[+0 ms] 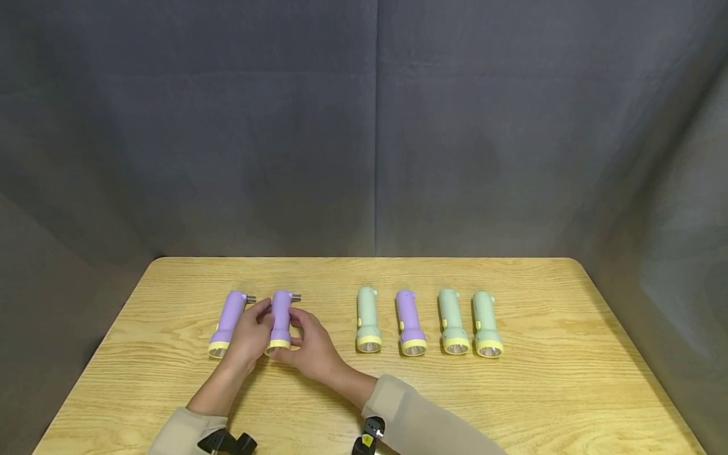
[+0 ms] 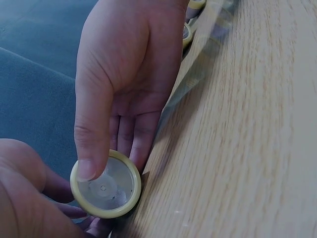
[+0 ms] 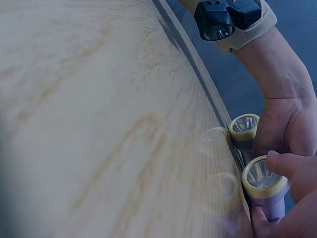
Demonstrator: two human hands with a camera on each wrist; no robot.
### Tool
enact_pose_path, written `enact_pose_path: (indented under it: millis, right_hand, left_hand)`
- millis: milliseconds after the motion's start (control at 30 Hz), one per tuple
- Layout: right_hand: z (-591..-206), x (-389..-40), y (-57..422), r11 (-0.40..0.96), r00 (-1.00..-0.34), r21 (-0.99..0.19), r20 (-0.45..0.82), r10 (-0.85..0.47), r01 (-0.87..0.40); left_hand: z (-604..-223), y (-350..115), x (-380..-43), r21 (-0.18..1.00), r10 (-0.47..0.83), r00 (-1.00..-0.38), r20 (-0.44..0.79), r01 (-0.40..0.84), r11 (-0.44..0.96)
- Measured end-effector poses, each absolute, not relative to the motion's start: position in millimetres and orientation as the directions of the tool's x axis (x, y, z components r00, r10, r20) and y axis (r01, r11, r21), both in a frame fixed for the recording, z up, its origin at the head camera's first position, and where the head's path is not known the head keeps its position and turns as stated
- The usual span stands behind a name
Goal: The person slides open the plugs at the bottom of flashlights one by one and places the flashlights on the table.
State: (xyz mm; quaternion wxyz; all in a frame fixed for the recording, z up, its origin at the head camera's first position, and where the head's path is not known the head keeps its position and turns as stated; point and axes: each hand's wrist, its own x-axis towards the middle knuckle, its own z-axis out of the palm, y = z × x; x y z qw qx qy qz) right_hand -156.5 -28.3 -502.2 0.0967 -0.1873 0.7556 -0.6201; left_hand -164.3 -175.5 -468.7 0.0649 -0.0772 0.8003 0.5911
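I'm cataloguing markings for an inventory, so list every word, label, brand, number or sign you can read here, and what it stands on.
No text can be read in any view.
Purple flashlights and green flashlights: no legible lettering.
Black device at the right sleeve: it has a yellow patch, too small to tell whether anything is printed there.

Head cam's decently lit, wooden table (image 1: 569,398) bright, grey curtain (image 1: 256,158) dim. Wrist cams look bluish and soft, right one's pretty washed out.
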Motion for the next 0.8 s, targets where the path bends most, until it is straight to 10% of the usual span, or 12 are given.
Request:
enact_pose_path:
  millis: [800]
  right_hand:
    - [-458, -136, 33, 0.445, -0.843, -0.816, 0.092, -0.529, -0.368]
  left_hand:
    - [-427, -177, -154, 0.886, 0.048, -0.995, -0.089, -0.057, 0.461]
